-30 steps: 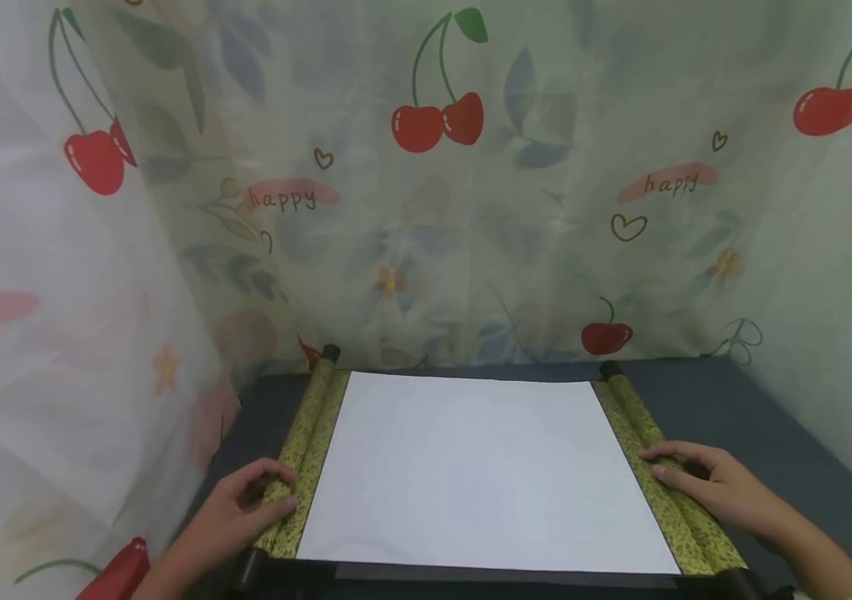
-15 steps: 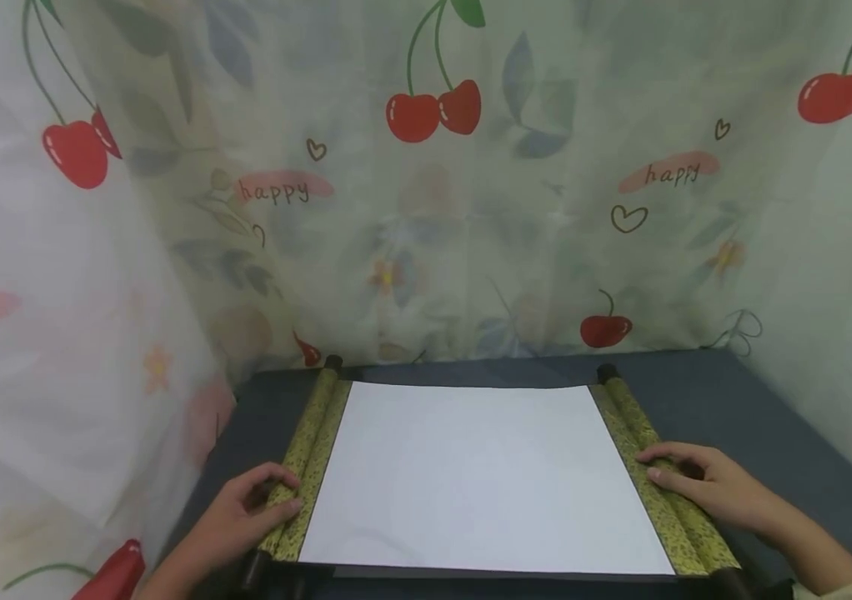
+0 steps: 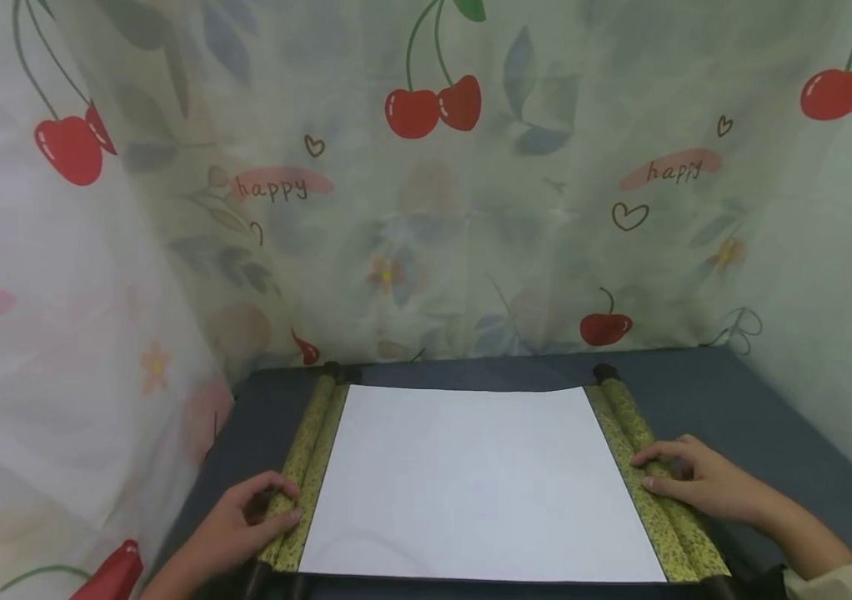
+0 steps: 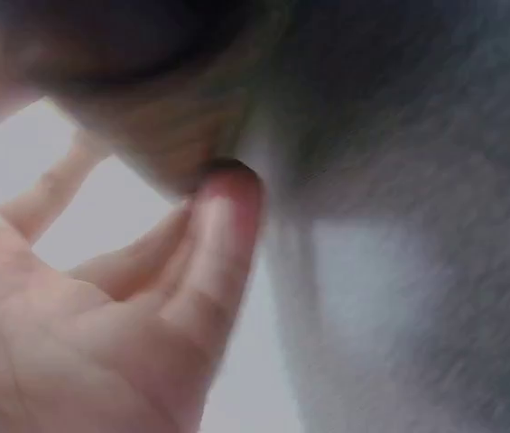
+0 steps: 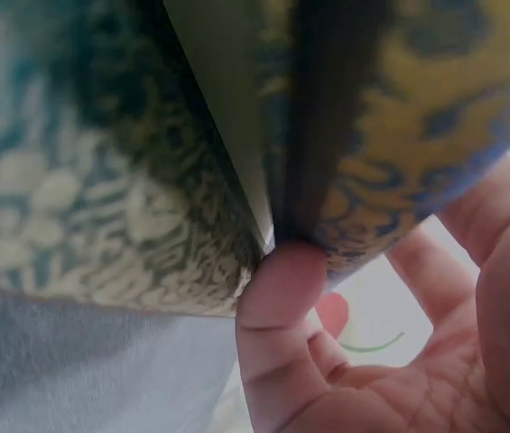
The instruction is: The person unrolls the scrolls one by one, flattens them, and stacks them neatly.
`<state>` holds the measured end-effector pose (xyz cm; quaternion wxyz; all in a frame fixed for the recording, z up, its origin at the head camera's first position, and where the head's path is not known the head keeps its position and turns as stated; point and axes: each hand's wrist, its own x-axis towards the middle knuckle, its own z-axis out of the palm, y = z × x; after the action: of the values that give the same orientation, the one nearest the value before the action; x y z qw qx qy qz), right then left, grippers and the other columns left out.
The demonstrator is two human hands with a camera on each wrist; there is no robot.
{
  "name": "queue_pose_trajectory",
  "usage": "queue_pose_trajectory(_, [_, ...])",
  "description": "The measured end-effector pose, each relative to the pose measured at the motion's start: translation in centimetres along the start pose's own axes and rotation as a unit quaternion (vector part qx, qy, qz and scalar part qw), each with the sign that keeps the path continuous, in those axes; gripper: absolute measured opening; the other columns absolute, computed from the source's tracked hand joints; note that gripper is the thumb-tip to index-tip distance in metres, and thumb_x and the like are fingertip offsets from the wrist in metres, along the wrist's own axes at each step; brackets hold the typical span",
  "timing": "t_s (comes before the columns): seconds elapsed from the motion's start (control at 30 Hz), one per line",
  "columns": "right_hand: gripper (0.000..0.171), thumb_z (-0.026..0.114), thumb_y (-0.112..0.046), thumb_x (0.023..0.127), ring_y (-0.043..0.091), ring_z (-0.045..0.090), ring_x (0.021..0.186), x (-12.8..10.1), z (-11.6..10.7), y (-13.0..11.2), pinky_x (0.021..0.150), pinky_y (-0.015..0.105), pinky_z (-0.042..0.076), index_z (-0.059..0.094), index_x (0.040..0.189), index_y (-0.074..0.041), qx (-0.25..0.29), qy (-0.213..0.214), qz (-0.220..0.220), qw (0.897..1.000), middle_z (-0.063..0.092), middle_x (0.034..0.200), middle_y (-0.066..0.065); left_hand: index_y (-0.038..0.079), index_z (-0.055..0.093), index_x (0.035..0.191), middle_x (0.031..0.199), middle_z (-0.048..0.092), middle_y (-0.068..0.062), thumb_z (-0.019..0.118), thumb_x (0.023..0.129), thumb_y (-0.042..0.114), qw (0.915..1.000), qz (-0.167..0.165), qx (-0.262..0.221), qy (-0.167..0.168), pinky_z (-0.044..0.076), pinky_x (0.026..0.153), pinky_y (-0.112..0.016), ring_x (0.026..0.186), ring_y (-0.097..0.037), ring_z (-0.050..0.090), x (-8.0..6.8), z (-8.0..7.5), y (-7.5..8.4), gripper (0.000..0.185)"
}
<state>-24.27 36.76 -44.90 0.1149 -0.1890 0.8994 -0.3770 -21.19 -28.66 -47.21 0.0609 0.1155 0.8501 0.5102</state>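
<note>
In the head view a hanging scroll lies unrolled, its white sheet [image 3: 463,483] between two yellow-green patterned rolled sides with dark knobs. My left hand [image 3: 238,521] grips the left roll [image 3: 309,446], thumb on the inner side and fingers over the outer one. Around the right roll [image 3: 632,417] my right hand [image 3: 719,479] holds in the same way. In the right wrist view the thumb [image 5: 282,289] presses at the seam beside the patterned roll [image 5: 435,135]. The left wrist view is blurred, with the thumb [image 4: 223,234] against the roll.
A dark grey table [image 3: 726,400] lies under the scroll. Behind it and along both sides hangs a pale curtain [image 3: 463,225] printed with cherries, leaves and the word "happy".
The two rolls sit slightly closer together and the white sheet between them shows a little narrower. Both hands keep their grip. The head view has shifted, so the curtain prints sit higher.
</note>
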Motion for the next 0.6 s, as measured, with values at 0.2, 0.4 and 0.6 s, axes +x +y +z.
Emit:
queue_pose_trajectory(0.2, [0.034,0.064,-0.014,0.107,0.015,0.035,0.061,0.0,-0.2,0.6,0.058,0.031,0.04,0.062,0.137,0.0,0.041,-0.047,-0.027,0.998,0.036,0.111,0.025,-0.004,0.065,0.121,0.112,0.072,-0.02,0.078,0.098,0.016,0.9989,0.015,-0.018,-0.04,0.063,0.077,-0.031,0.092,-0.011,0.074,0.0,-0.8,-0.7,0.032])
queue_pose_trajectory(0.4, [0.042,0.061,-0.016,0.109,0.019,0.035,0.071,0.0,-0.6,0.6,0.062,0.03,0.034,0.056,0.145,0.003,0.046,-0.084,0.004,0.995,0.028,0.106,0.022,-0.005,0.064,0.122,0.113,0.072,-0.022,0.075,0.1,0.015,0.9963,0.003,-0.039,-0.076,0.064,0.076,-0.032,0.089,-0.015,0.076,0.3,-0.8,-1.1,0.031])
queue_pose_trajectory(0.6, [0.05,0.063,-0.018,0.108,0.019,0.034,0.079,-0.2,-0.4,0.4,0.065,0.03,0.032,0.05,0.152,0.003,0.043,-0.099,0.024,0.994,0.022,0.117,0.023,-0.006,0.064,0.123,0.111,0.073,-0.024,0.07,0.104,0.015,0.9938,-0.002,-0.05,-0.099,0.063,0.074,-0.033,0.088,-0.018,0.076,0.6,-0.9,-1.2,0.029])
